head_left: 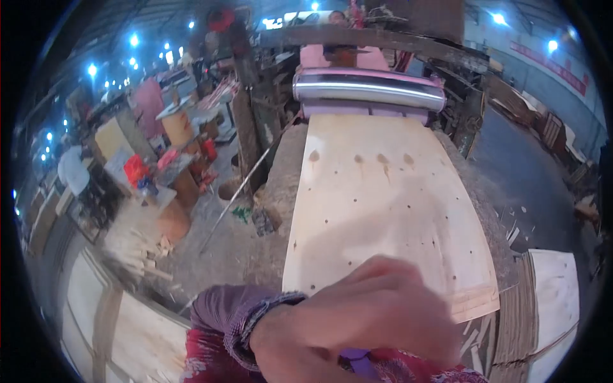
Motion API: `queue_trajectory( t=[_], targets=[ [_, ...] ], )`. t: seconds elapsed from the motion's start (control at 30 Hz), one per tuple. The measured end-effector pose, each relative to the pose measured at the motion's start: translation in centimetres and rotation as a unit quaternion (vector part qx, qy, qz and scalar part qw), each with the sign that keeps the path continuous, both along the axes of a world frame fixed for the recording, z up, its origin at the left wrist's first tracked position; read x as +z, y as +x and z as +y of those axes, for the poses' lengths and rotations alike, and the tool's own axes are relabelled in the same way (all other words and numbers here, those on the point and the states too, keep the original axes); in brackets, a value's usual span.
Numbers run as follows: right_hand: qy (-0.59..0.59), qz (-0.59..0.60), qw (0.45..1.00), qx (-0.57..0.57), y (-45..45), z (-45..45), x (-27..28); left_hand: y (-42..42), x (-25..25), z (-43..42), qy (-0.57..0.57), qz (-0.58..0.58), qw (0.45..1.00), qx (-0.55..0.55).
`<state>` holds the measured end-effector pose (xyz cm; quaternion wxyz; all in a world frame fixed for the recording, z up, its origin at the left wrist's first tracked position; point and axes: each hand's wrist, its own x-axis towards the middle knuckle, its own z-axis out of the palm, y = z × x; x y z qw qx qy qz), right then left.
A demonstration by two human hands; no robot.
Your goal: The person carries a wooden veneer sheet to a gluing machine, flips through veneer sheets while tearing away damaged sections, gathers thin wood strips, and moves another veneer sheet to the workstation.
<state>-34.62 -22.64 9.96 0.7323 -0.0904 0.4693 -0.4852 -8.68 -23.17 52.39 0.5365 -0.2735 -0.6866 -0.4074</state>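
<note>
My left hand (pixel 383 313), in a purple sleeve with a ribbed cuff (pixel 242 325), reaches across the bottom of the view from the left. It looks bent and is blurred; its fingers are hidden, so I cannot tell whether it holds anything. No right hand can be told apart. Beyond the hand lies a pale wood veneer sheet (pixel 377 217) with knots and small dark holes. Its far edge meets a machine with a shiny metal roller (pixel 370 88). The hand overlaps the sheet's near edge in view; contact cannot be made out.
Behind the roller stands a person in pink (pixel 373 59). Stacked veneer sheets rise at the lower right (pixel 552 293) and lower left (pixel 143 332). A thin rod (pixel 239 188) leans left of the sheet. Wood scraps (pixel 140 252) litter the floor; another person (pixel 75 171) is far left.
</note>
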Motion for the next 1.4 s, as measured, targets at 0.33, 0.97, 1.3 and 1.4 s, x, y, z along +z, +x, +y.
queue_trajectory(
  t=[0.33,0.97,1.3,1.4],
  targets=[
    [-0.003,0.007,1.000,0.018,0.4,0.5,0.7,-1.4,-2.2,-2.0,-0.111,0.109,0.985,-0.072],
    [-0.015,0.018,0.999,0.024,-0.5,-0.1,-2.5,-1.9,-3.1,-1.3,-0.061,0.084,0.991,-0.087],
    [0.014,-0.044,0.999,0.022,-1.1,-0.6,-6.3,-1.0,-3.8,-0.7,0.037,-0.045,0.989,-0.136],
    [0.004,-0.039,0.999,0.028,-1.5,-1.1,-7.9,-1.2,-3.5,-1.6,-0.051,0.042,0.991,-0.115]
  ],
)
